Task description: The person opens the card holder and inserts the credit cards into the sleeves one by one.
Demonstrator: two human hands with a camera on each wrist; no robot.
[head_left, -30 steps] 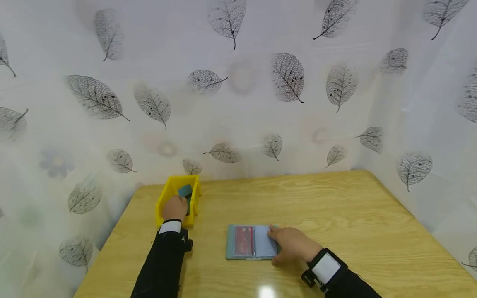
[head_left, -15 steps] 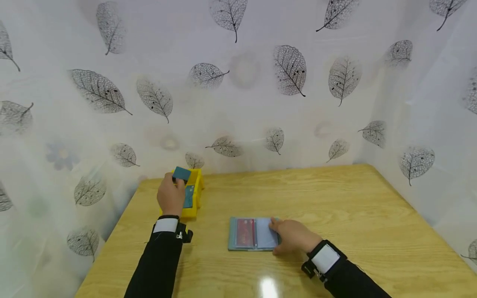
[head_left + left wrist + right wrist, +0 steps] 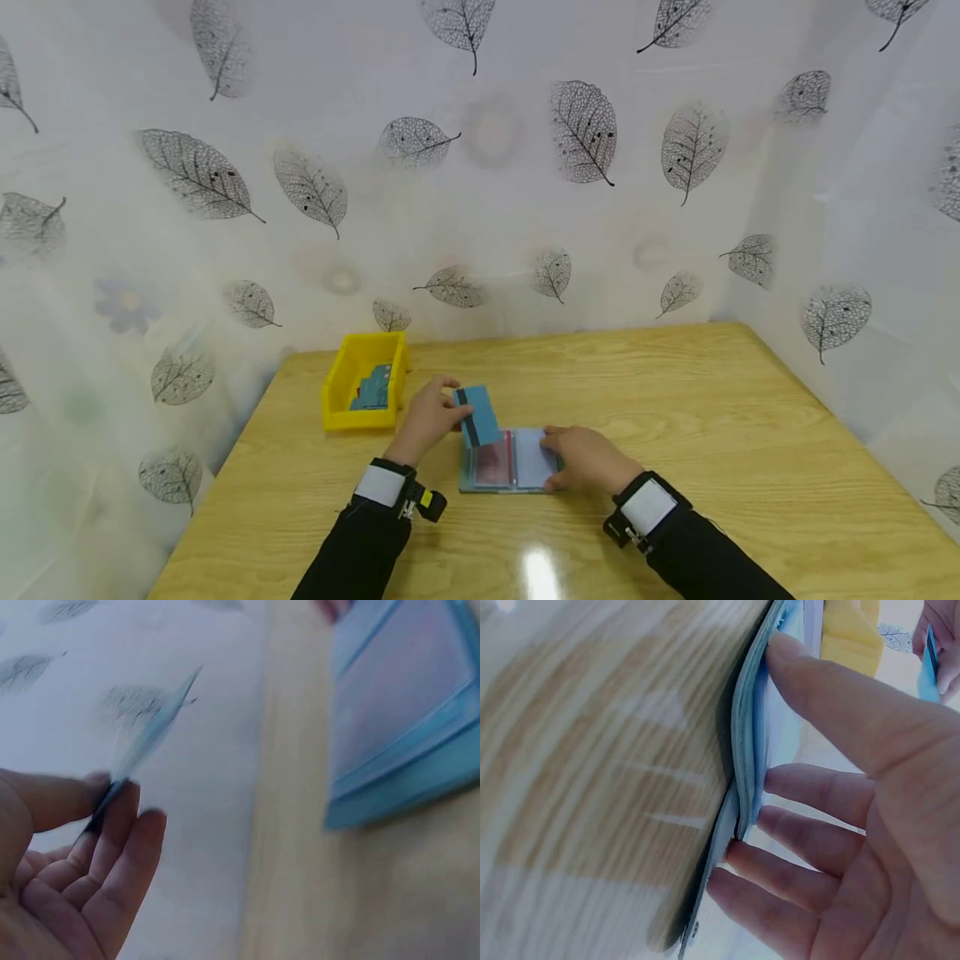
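Observation:
A blue card (image 3: 482, 417) with a dark stripe is pinched between the thumb and fingers of my left hand (image 3: 427, 421). It is tilted above the left part of an open card holder (image 3: 467, 481); in the left wrist view the card (image 3: 154, 731) appears nearly edge-on. The holder lies on the table with clear sleeves, a reddish card (image 3: 491, 467) in the left one and a pale page on the right. My right hand (image 3: 592, 460) holds the holder's right edge; in the right wrist view thumb and fingertips meet the edge of the pages (image 3: 744, 742).
A yellow bin (image 3: 332, 408) stands at the back left of the wooden table (image 3: 615, 375), with several teal cards (image 3: 372, 388) inside. Behind the table hangs a white curtain (image 3: 510, 208) with a leaf print.
My left hand has lifted a card out of the yellow bin and carried it right, to above the card holder. The right hand stays at the holder's right edge.

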